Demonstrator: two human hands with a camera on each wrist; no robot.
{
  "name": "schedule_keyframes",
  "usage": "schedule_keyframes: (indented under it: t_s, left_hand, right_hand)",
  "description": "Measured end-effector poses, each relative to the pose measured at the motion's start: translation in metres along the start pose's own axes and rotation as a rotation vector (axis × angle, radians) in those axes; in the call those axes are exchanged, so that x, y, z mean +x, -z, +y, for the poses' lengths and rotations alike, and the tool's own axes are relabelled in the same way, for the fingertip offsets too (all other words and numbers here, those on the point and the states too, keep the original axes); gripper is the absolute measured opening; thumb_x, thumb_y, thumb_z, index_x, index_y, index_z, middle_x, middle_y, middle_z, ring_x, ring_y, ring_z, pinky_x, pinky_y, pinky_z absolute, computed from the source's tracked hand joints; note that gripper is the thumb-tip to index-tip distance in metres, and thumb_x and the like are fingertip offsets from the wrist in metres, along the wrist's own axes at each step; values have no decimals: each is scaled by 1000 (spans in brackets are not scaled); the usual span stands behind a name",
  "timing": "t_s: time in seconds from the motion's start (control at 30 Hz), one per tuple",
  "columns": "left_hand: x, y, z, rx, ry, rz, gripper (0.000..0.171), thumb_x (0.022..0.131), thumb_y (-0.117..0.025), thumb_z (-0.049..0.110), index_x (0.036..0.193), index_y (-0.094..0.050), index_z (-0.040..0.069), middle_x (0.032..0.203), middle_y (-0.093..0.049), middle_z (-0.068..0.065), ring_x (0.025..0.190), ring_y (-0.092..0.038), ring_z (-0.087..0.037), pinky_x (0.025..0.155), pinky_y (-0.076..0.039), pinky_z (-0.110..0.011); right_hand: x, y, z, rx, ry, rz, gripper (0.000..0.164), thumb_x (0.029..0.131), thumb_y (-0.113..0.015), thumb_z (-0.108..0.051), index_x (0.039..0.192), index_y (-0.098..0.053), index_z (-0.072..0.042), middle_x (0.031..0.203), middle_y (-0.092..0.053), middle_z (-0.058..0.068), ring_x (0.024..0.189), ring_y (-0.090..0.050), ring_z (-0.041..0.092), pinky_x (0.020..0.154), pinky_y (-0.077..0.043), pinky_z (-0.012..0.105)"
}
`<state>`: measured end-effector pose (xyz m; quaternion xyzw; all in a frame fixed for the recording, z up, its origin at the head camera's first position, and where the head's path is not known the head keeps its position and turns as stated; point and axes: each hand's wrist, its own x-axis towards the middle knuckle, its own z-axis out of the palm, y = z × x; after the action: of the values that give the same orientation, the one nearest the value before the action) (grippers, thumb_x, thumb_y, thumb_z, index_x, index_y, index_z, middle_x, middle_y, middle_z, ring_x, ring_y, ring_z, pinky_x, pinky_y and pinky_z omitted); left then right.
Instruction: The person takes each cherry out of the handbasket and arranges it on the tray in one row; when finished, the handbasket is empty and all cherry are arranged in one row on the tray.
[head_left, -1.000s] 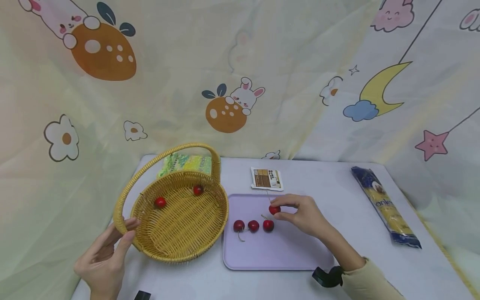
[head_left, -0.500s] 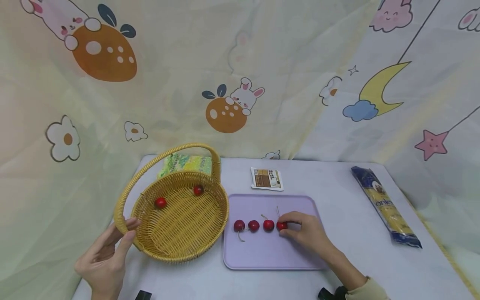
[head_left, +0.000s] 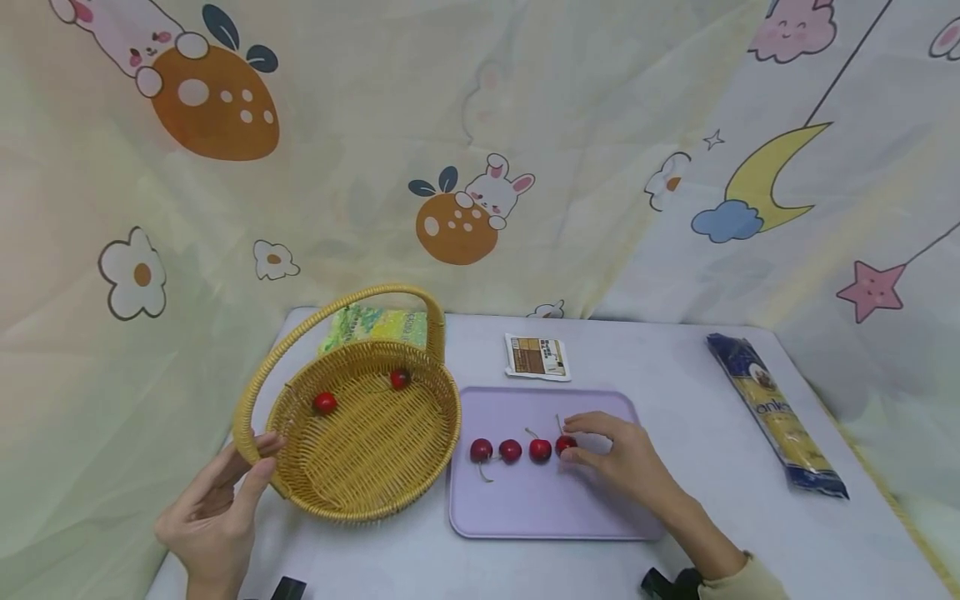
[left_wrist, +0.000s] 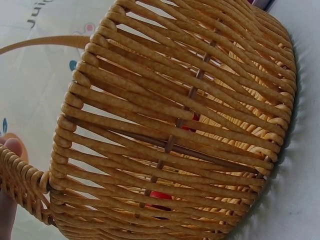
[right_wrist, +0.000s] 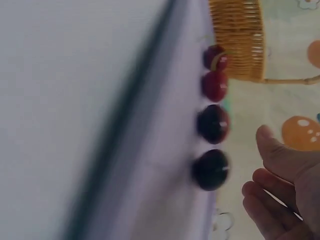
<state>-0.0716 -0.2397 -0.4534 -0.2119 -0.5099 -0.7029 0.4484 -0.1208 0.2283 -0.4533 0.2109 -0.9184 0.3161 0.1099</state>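
Note:
My left hand (head_left: 213, 512) holds the handle of the yellow woven basket (head_left: 367, 450) at its lower left end, thumb on one side and fingers on the other. Inside the basket lie two red cherries, one at the left (head_left: 325, 403) and one near the back wall (head_left: 400, 379). Several dark red cherries form a row on the lilac tray (head_left: 525, 512). My right hand (head_left: 626, 458) is beside the rightmost cherry (head_left: 566, 445), thumb and fingers spread. In the right wrist view a gap shows between the fingertips (right_wrist: 265, 132) and the row of cherries (right_wrist: 212, 170).
Behind the tray lies a small white-and-brown packet (head_left: 537, 357). A green-yellow packet (head_left: 375, 325) is partly hidden behind the basket. A long blue-and-yellow pasta bag (head_left: 776, 417) lies on the right of the white table (head_left: 697, 375). A printed cloth hangs behind.
My right hand has carried a cherry down and rightward to the end of the row, then let go of it. The left hand still holds the basket handle.

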Motion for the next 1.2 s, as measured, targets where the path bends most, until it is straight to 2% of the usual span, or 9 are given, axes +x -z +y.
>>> schedule_keyframes:
  t_s: [0.13, 0.27, 0.47, 0.57, 0.73, 0.83, 0.97, 1.1, 1.2]
  left_hand:
    - [1, 1, -1, 9, -1, -8, 37, 74, -68, -36, 108, -54, -39, 100, -72, -40, 92, -80, -31, 86, -66, -28]
    - [1, 2, -1, 19, 4, -15, 38, 74, -68, -35, 109, -54, -39, 101, -73, -39, 92, -80, -30, 86, -66, -28]
    - [1, 4, -1, 30, 6, -15, 37, 74, -67, -36, 108, -55, -38, 101, -73, -38, 92, -80, -30, 86, -65, -28]
    - [0, 4, -1, 29, 8, -8, 37, 74, -67, -36, 109, -54, -38, 100, -73, -38, 92, -80, -30, 86, -65, -28]
    - [-1, 3, 0, 1, 5, -3, 38, 74, -67, -37, 110, -53, -39, 100, -73, -39, 92, -80, -31, 87, -65, -29]
    - [-2, 2, 0, -15, 6, 1, 38, 74, -66, -37, 109, -53, -40, 101, -72, -39, 93, -80, -32, 87, -66, -30]
    - [-3, 1, 0, -8, 13, 0, 36, 74, -66, -37, 108, -54, -40, 102, -72, -39, 93, -80, -32, 87, -65, -30]
    - [-2, 1, -1, -17, 14, -4, 36, 74, -66, -37, 108, -53, -39, 101, -71, -40, 93, -80, -33, 87, -65, -30]
    - [-2, 4, 0, -7, 28, -5, 38, 74, -66, -37, 110, -53, -39, 102, -72, -39, 93, -80, -32, 88, -65, -30]
  right_hand:
    - [21, 7, -19, 9, 53, 41, 34, 78, -93, -19, 109, -81, -16, 110, -80, -6, 107, -76, 17, 92, -65, 41]
    - [50, -2, -51, 102, 97, 6, 31, 83, -90, -23, 113, -80, -19, 111, -79, -7, 108, -75, 15, 94, -64, 38]
    - [106, -37, -106, 247, 198, -125, 27, 94, -80, -25, 118, -78, -14, 117, -79, 0, 113, -73, 15, 100, -61, 34]
    - [134, -55, -131, 288, 230, -148, 24, 97, -77, -25, 118, -78, -12, 116, -79, 2, 111, -73, 16, 100, -60, 32]
    - [170, -83, -161, 331, 214, -158, 23, 99, -75, -27, 116, -79, -12, 110, -80, -1, 101, -74, 10, 97, -60, 26]
    - [185, -99, -169, 333, 192, -149, 27, 100, -73, -32, 119, -79, -14, 113, -80, -2, 104, -74, 7, 97, -59, 24]
    - [199, -116, -169, 337, 141, -139, 32, 99, -72, -38, 122, -78, -16, 118, -78, -3, 115, -72, 8, 101, -58, 25]
    - [204, -129, -161, 359, 72, -145, 34, 100, -72, -39, 125, -77, -17, 122, -77, -3, 117, -71, 10, 102, -58, 27]
    - [206, -134, -159, 375, 69, -129, 34, 100, -72, -40, 124, -77, -17, 122, -77, -4, 117, -71, 9, 101, -58, 24]
